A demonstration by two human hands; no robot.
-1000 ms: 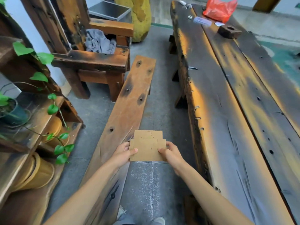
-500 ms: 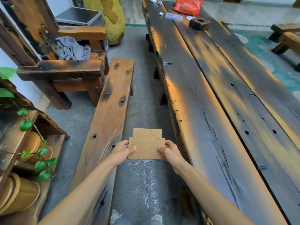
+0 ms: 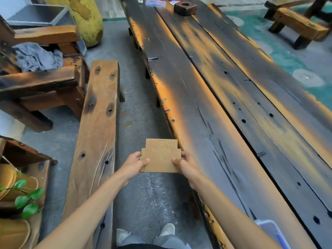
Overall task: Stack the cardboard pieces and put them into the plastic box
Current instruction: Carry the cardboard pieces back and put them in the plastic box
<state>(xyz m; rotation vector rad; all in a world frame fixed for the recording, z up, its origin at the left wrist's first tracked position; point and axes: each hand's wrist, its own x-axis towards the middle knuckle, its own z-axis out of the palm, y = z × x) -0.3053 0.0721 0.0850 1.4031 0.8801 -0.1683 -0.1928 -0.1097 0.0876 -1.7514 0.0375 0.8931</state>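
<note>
A stack of brown cardboard pieces (image 3: 160, 156) hangs in front of me over the grey floor, between the bench and the long table. My left hand (image 3: 133, 163) grips its left edge with the thumb on top. My right hand (image 3: 186, 163) grips its right edge the same way. The pieces lie slightly offset, so stepped edges show at the top. A corner of a clear plastic box with a blue rim (image 3: 273, 232) sits on the table at the bottom right, partly behind my right forearm.
A long dark wooden table (image 3: 224, 108) runs along my right. To my left a wooden bench (image 3: 98, 123) lies parallel to it. A wooden chair with grey cloth (image 3: 37, 58) stands at the far left. Potted leaves (image 3: 27, 198) sit at the lower left.
The view has swung right, bringing more of the table and the plastic box corner into sight. Both hands keep the same hold on the cardboard stack.
</note>
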